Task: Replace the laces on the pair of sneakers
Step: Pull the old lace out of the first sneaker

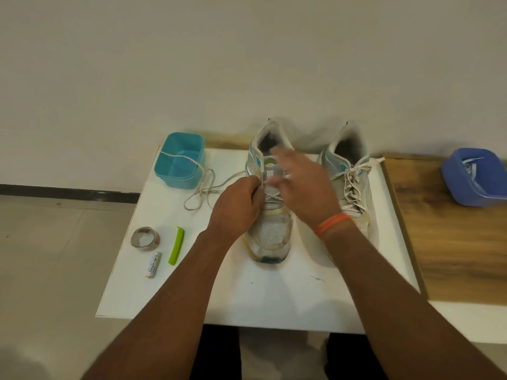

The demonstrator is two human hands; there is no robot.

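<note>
Your left hand (237, 208) pinches the lace (201, 187) at the left sneaker (270, 231), mid-desk (274, 297); your right hand (304, 187), blurred, hovers spread above its tongue. The battery (153, 265) reads "Heybright".

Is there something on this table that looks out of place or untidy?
Yes. The loose lace trails from the left sneaker across the white board and hangs over the rim of the teal box. A battery, a tape roll and a green clip lie beside the shoes, unrelated to lacing.
</note>
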